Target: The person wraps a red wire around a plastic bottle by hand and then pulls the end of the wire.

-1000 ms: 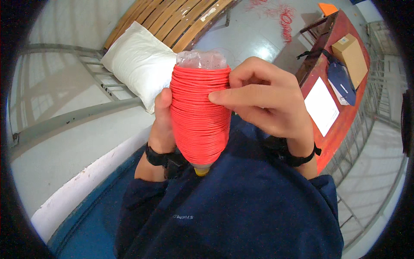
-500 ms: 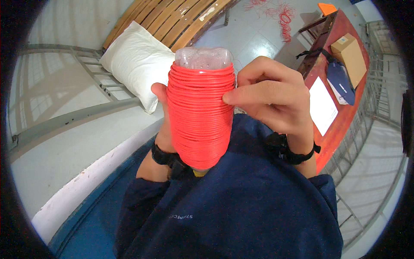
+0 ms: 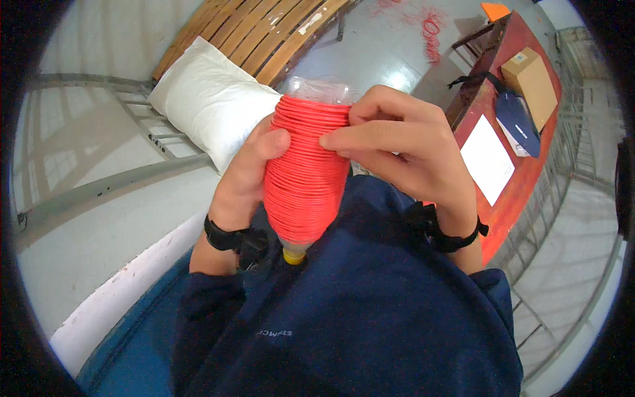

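A clear plastic bottle (image 3: pixel 317 88) is wound tightly with red cord (image 3: pixel 305 178) over most of its body; its yellow cap (image 3: pixel 293 256) points down toward my chest. My left hand (image 3: pixel 248 175) grips the wrapped bottle from the left, thumb on the cord. My right hand (image 3: pixel 397 149) rests against its upper right side, with the fingertips pinching at the top turns of cord. Both wrists wear black straps. My dark blue sweatshirt (image 3: pixel 370 317) fills the lower view.
A white pillow (image 3: pixel 208 99) lies on a wooden slat bed (image 3: pixel 264 33) with a grey metal frame (image 3: pixel 112 185). At the right stands a red table (image 3: pixel 522 152) with a cardboard box (image 3: pixel 532 79), a white sheet and a dark pouch. Loose red cord (image 3: pixel 430 26) lies on the floor.
The bottle has tilted slightly and my right fingertips have shifted along the top turns of cord. My left thumb now lies further round the front.
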Motion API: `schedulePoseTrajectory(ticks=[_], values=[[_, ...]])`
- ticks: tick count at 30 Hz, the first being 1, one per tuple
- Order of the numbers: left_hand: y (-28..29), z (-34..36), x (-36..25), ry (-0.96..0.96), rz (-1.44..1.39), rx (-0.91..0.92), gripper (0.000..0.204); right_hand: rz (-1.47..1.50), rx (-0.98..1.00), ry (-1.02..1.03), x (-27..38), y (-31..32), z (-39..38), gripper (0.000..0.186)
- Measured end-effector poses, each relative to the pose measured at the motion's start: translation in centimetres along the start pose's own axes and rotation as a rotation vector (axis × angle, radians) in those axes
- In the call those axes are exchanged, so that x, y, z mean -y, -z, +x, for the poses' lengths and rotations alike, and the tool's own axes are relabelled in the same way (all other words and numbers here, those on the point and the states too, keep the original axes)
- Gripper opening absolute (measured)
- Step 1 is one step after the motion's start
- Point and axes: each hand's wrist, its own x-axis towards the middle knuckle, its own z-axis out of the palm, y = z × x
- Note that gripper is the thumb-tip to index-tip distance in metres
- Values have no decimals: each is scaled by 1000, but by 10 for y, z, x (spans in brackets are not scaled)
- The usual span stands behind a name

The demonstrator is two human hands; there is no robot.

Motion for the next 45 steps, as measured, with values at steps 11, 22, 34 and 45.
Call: schedulePoseTrajectory(ticks=[11, 22, 34, 45], values=[[73, -41, -84, -521, -42, 202, 129, -87, -106, -448, -54, 80, -56, 20], [133, -130, -78, -767, 105, -150, 130, -370, -391, -635, -134, 180, -158, 14], [126, -139, -55, -794, 333, -493, 132, -674, -447, -576, -173, 198, -176, 16], [153, -163, -38, -709, 400, -518, 118, -408, -555, -607, -132, 231, -136, 24]])
